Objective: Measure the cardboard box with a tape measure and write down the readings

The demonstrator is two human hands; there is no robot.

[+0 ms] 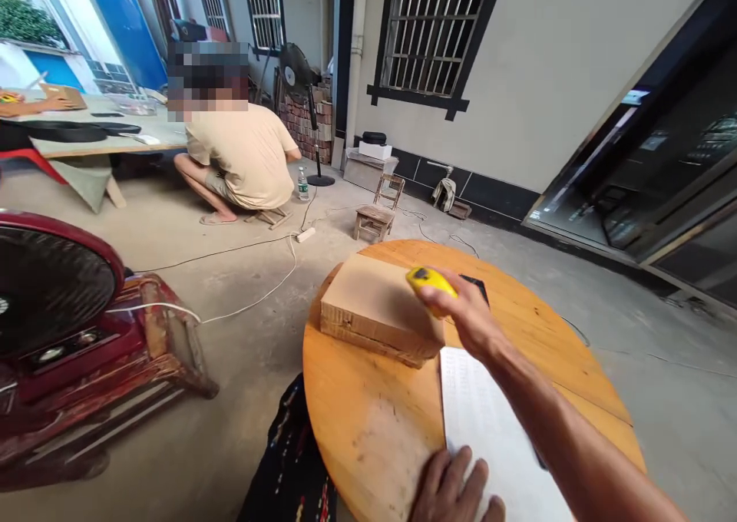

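Observation:
My right hand (469, 311) is closed around a yellow hand tool (431, 281) with a dark patch on its end; blur hides its exact kind. It hovers over the right side of a flat cardboard box (368, 292), which lies on a round wooden table (391, 422). At the table's near side my left hand (454, 491) rests with fingers apart on the left edge of a white printed sheet (484, 399). My right forearm crosses above this paper. Partly covered by my right hand is a flat black object (477, 285).
A red fan (63, 292) stands on a wooden chair (166, 330) at left. A person (242, 150) squats beside a long table (166, 134); another person's hand (54, 104) is at that table. Cords (253, 311) cross the floor. A small chair (374, 216) stands beyond the round table.

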